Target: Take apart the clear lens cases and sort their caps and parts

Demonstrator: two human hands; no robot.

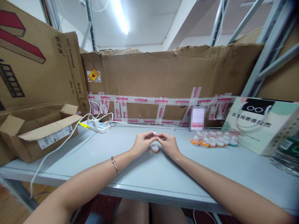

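Note:
My left hand [142, 143] and my right hand [170, 145] meet fingertip to fingertip above the middle of the table. Between their pinched fingers is a small, round whitish piece [154, 133] with a hint of pink, too small to name exactly. Both hands are closed, and the fingers partly cover it. Just below them, a small round clear container [154, 148] with an orange base rests on the table. Off to the right stands a group of similar clear containers [212, 140], most with orange bases and at least one with a green base.
A white power strip [97, 125] with plugs and cables lies at the back left, beside an opened cardboard box [46, 137]. A paper bag [259, 124] and a large clear bottle [287, 155] stand at the right. Taped cardboard [149, 74] walls off the back of the table [187, 183].

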